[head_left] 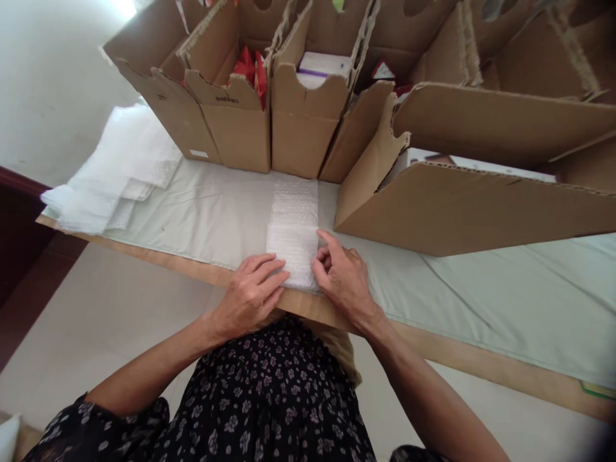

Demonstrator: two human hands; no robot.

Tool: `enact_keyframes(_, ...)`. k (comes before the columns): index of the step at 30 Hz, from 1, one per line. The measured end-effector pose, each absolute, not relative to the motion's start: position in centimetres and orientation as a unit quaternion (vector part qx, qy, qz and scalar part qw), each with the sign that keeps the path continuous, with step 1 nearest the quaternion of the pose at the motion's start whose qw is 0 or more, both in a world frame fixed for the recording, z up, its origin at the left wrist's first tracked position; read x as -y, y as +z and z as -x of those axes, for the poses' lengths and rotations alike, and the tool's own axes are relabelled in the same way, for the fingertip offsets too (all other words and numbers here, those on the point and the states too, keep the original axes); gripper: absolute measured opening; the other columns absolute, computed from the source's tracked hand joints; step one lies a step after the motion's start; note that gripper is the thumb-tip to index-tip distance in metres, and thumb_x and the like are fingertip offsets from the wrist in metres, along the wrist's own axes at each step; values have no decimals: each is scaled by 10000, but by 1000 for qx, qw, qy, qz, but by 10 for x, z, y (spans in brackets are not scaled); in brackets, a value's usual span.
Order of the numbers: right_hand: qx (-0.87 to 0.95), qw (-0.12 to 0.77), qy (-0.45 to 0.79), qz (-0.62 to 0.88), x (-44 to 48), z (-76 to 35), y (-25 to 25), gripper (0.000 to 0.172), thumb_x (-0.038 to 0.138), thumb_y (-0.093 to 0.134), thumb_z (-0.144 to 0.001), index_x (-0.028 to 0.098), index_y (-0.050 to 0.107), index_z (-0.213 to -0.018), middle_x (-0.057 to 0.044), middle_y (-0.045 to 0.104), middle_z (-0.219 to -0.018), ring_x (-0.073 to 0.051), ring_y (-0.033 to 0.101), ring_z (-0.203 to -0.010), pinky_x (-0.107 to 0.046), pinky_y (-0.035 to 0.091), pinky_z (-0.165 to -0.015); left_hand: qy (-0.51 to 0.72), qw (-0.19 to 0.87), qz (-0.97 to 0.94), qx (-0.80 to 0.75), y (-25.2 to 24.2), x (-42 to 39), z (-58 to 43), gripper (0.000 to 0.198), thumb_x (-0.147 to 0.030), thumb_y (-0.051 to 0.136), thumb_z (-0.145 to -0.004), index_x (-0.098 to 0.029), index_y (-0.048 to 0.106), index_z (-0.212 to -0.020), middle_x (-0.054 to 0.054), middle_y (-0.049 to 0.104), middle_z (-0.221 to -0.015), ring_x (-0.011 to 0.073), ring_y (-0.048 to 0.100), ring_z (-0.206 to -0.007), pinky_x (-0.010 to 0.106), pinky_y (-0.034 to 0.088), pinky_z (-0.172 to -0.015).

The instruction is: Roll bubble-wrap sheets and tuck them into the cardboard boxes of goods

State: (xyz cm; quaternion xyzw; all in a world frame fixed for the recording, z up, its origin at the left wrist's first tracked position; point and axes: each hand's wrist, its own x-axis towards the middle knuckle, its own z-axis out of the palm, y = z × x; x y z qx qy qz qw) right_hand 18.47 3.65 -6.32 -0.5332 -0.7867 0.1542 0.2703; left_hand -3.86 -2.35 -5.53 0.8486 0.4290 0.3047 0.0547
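Wrap: a strip of bubble wrap (293, 231) lies flat at centre frame, running from the table's (505, 301) near edge toward the boxes (298, 122).
Done: strip laid out; near end looks doubled or thicker, possibly around something, though I cannot tell.
Left: the far length lies flat, unrolled.
Left hand (250, 292): fingers loosely spread, pressing the near left corner flat, gripping nothing.
Right hand (344, 276): forefinger out along the wrap's right edge, other fingers curled; pinch unclear.
Spare wrap: stack of sheets (120, 170), upper left.

Cardboard boxes (269, 115) wall off the tabletop's (505, 301) far edge; a large box (462, 205) juts toward the near edge at right. Stacked sheets (120, 167) fill the left corner. Open cloth lies between.
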Motion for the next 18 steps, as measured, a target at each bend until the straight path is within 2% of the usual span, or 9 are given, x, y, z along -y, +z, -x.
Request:
enact_keyframes(7, 775, 320, 165, 519, -28, -184, -66, 496, 183, 486, -903, 153, 534, -1396, -18, 726, -847, -180, 655, -722, -339, 499, -766, 303, 56, -855, -416, -57, 23, 37, 237, -108, 637, -970, -135, 686, -1200, 147, 743, -1261, 319, 656, -1226, 530, 591, -1025)
enact_keyframes(12, 805, 263, 67, 528, -26, -187, -65, 492, 167, 507, -899, 128, 560, -1387, -45, 733, -835, -226, 669, -766, -378, 456, -765, 308, 51, -856, -411, -58, 21, 36, 206, -92, 642, -962, -124, 706, -1155, 149, 753, -1245, 326, 660, -1220, 536, 592, -1017)
enact_keyframes(15, 822, 259, 20, 507, -15, -195, -51, 406, 276, 559, -968, 137, 590, -1348, -102, 745, -982, -263, 687, -893, -396, 461, -801, 323, 54, -853, -408, -58, 19, 37, 176, -81, 637, -961, -125, 721, -1109, 143, 765, -1218, 325, 668, -1203, 525, 596, -996)
enact_keyframes(18, 856, 270, 53, 438, 0, -201, -37, 457, 416, 626, -985, 152, 588, -1356, -168, 690, -1280, -302, 657, -1137, -423, 483, -912, 344, 76, -845, -403, -56, 16, 38, 176, -80, 623, -969, -133, 720, -1106, 121, 788, -1134, 308, 682, -1164, 507, 591, -986)
